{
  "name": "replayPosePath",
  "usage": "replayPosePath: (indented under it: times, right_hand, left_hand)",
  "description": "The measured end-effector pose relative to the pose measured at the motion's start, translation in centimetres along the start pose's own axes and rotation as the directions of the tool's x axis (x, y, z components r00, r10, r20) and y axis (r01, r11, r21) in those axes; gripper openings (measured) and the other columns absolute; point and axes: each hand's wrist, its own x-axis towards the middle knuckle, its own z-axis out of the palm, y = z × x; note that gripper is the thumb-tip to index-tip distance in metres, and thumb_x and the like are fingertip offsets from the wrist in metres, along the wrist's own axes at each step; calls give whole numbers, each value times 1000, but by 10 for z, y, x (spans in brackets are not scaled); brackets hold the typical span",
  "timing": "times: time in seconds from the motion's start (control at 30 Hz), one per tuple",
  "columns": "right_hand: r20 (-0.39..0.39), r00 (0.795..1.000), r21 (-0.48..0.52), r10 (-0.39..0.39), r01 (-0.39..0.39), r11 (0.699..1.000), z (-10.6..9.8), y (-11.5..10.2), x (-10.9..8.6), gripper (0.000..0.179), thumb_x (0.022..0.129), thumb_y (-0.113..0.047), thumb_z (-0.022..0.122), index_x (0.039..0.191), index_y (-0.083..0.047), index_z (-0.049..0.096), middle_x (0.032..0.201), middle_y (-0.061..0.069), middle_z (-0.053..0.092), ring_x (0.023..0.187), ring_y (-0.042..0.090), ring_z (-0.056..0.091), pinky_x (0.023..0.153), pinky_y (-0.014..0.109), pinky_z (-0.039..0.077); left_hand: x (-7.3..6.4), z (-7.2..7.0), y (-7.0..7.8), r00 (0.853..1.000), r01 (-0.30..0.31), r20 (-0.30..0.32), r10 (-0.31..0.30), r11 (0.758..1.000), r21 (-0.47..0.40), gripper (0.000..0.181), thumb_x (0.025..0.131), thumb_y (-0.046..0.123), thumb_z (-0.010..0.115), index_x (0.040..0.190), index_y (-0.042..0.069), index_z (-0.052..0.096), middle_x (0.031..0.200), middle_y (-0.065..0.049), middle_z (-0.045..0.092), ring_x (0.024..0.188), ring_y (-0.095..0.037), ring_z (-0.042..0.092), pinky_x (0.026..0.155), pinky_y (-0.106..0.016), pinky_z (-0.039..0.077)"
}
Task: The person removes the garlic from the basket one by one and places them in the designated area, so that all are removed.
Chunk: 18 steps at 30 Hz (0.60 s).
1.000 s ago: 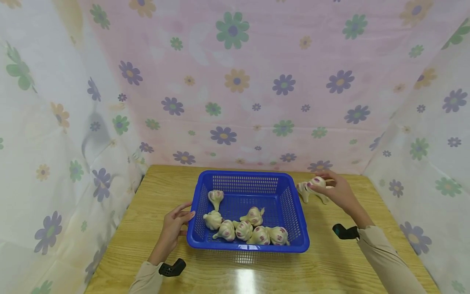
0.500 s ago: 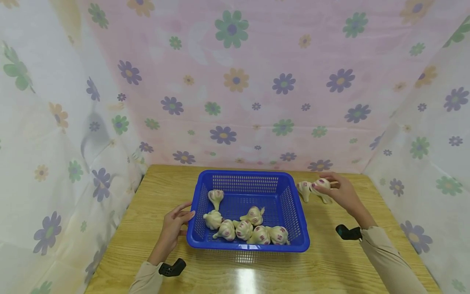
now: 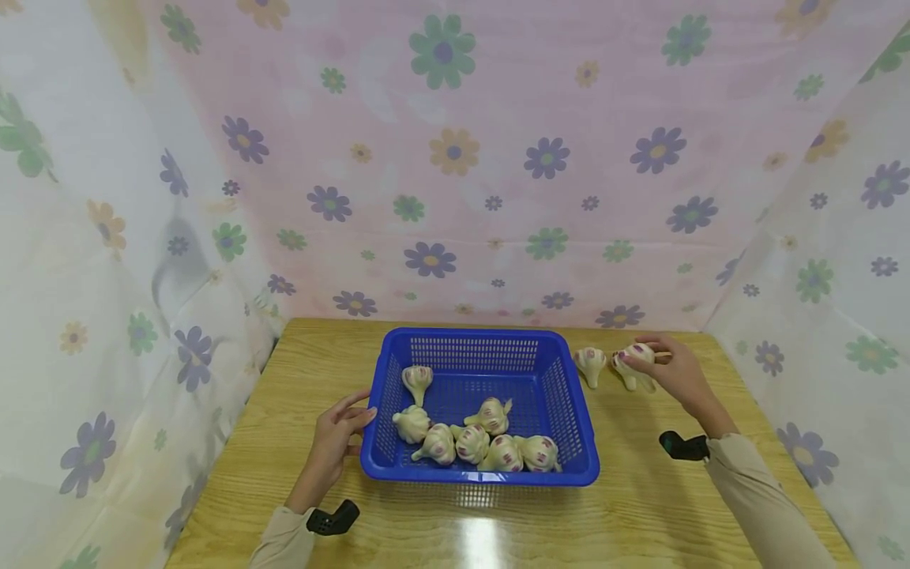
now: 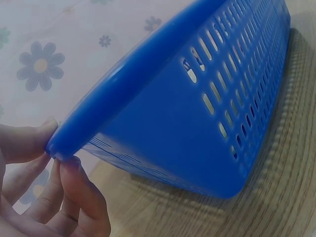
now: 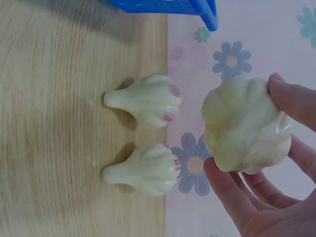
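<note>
My left hand (image 3: pixel 331 438) pinches the left rim of the blue plastic basket (image 3: pixel 479 476); the left wrist view shows the thumb (image 4: pixel 29 143) on one face of the rim and fingertips on the other. Several garlic bulbs (image 3: pixel 471 445), white with purplish marks, lie inside, mostly along the near side. Right of the basket, my right hand (image 3: pixel 682 371) holds a garlic bulb (image 5: pixel 247 126) between thumb and fingers, raised above the table. Two more bulbs rest on the wood, one garlic bulb (image 3: pixel 590 366) nearer the basket and another garlic bulb (image 3: pixel 629 381) partly hidden beneath the held one.
The wooden table (image 3: pixel 313 356) is backed by a pink floral cloth (image 3: pixel 498 158), with pale floral cloth (image 3: pixel 839 379) hanging at both sides. A basket corner (image 5: pixel 205 12) shows at the top of the right wrist view.
My right hand has shifted a little to the right with the held garlic bulb, and a gap now shows between the two bulbs on the table. The left hand and basket have stayed put.
</note>
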Motion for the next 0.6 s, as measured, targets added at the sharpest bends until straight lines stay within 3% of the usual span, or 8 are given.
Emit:
replayPosePath:
  times: [0.23, 0.47, 0.6]
  right_hand:
    - [-27, 999, -21, 40, -40, 999, -6, 8, 1, 57, 91, -34, 63, 131, 4, 46, 123, 33, 46, 105, 50, 50, 73, 51, 48]
    - [-58, 995, -11, 83, -84, 996, -10, 24, 5, 62, 91, -36, 62, 134, 4, 43, 129, 37, 38, 107, 52, 44, 76, 58, 44]
    - [-90, 992, 3, 84, -84, 996, -11, 36, 7, 62, 91, -34, 63, 134, 5, 42, 127, 36, 38, 106, 51, 43, 75, 57, 44]
  left_hand:
    - [8, -2, -7, 995, 94, -34, -93, 996, 15, 65, 62, 43, 83, 121, 24, 63, 99, -8, 67, 68, -14, 61, 48, -29, 52]
    - [1, 3, 7, 994, 101, -47, -100, 995, 5, 46, 80, 21, 74, 125, 18, 61, 95, -8, 67, 67, -15, 60, 47, -29, 52]
    - [-1, 4, 8, 996, 80, -46, -81, 997, -6, 44, 82, 17, 72, 125, 15, 61, 93, -8, 67, 65, -15, 59, 46, -28, 51]
